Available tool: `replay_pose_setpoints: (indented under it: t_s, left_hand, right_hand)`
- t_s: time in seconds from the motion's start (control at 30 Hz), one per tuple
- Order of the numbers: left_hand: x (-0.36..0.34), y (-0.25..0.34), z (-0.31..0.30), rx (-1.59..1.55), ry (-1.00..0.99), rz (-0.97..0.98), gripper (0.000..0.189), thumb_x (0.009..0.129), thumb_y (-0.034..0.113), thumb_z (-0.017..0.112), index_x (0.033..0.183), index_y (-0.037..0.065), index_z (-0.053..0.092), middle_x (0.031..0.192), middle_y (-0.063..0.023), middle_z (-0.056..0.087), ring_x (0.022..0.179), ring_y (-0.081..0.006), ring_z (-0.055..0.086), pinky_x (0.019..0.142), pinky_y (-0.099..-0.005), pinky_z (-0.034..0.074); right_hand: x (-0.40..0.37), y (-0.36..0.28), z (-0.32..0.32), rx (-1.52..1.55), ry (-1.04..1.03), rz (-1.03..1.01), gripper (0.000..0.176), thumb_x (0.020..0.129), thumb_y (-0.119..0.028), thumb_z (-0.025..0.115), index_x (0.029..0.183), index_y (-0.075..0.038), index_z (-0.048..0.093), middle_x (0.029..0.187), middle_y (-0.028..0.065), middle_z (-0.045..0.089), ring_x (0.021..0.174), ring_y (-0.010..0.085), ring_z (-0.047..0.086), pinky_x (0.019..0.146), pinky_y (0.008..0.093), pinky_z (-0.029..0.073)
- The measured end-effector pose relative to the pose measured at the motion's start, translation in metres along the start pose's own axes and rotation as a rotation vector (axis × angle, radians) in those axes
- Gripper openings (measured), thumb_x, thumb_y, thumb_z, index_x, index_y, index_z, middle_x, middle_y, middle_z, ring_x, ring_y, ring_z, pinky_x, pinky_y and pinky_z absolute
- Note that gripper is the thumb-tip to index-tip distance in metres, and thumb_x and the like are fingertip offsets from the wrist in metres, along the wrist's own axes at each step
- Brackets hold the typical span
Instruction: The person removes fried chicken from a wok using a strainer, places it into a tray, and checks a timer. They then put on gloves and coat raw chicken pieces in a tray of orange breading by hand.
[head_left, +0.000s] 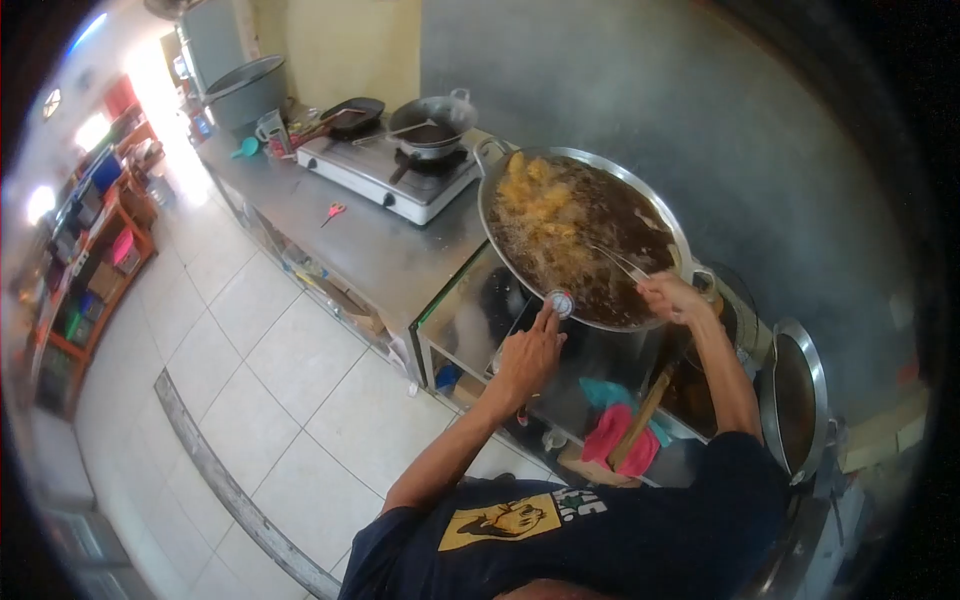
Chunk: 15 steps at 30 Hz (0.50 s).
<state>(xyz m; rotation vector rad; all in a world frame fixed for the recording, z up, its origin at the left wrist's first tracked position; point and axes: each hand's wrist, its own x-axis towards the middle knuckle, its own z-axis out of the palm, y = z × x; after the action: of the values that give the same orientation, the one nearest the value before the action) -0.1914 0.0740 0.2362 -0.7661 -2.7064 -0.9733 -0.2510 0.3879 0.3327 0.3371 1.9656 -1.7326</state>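
A wide metal wok (683, 228) holds dark, bubbling oil, with golden battered pieces (540, 190) frying mostly in its far left part. At the wok's near rim is a round dial thermometer (560, 303), its stem hidden. My left hand (532, 360) has its fingers closed at the dial. Over the right side of the oil, my right hand (675, 298) grips thin metal tongs (622, 262). Their tips reach into the oil near the fried pieces.
Left of the wok, a two-burner gas stove (390, 185) carries a smaller pan (435, 118) and a black pan (352, 115). Red scissors (333, 212) lie on the metal counter (400, 265). A pink cloth (620, 440) and another large pan (800, 400) are at the lower right.
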Motion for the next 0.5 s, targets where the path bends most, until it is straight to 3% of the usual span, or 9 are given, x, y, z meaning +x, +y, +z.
replay_pose_setpoints:
  t_s: [0.13,0.27,0.33,0.5]
  left_hand:
    - [-0.002,-0.008,-0.001,-0.018,0.062,0.100,0.038,0.096,0.024,0.053,0.121,-0.004,0.051,0.140,-0.0230,0.048,0.072,-0.0378,0.068,0.061,-0.0454,0.055]
    - [0.001,-0.001,0.002,0.049,0.053,0.077,0.039,0.095,0.024,0.054,0.122,-0.004,0.051,0.139,-0.0238,0.049,0.069,-0.0375,0.068,0.060,-0.0449,0.055]
    - [-0.001,0.003,-0.005,0.036,-0.042,0.011,0.040,0.097,0.026,0.051,0.127,0.000,0.050,0.142,-0.0231,0.046,0.081,-0.0413,0.068,0.068,-0.0475,0.056]
    - [-0.027,0.010,-0.032,-0.036,-0.019,-0.024,0.037,0.096,0.024,0.053,0.126,0.003,0.053,0.141,-0.0189,0.048,0.092,-0.0390,0.067,0.075,-0.0473,0.056]
  right_hand:
    - [-0.020,-0.007,0.009,-0.103,0.090,0.101,0.022,0.102,-0.023,0.051,0.089,-0.005,0.053,0.054,-0.0076,0.039,0.039,0.0010,0.034,0.031,0.0202,0.025]
    - [-0.007,0.006,0.010,0.079,-0.007,0.060,0.021,0.102,-0.022,0.052,0.092,-0.004,0.053,0.056,-0.0077,0.039,0.039,0.0005,0.033,0.031,0.0187,0.025]
    - [-0.002,0.010,0.009,0.163,-0.050,0.055,0.021,0.102,-0.022,0.052,0.093,-0.004,0.053,0.058,-0.0078,0.040,0.039,0.0001,0.032,0.031,0.0178,0.025]
    - [-0.003,0.029,0.002,0.360,-0.114,-0.027,0.021,0.101,-0.023,0.054,0.096,-0.002,0.052,0.061,-0.0078,0.039,0.041,-0.0010,0.033,0.031,0.0159,0.025]
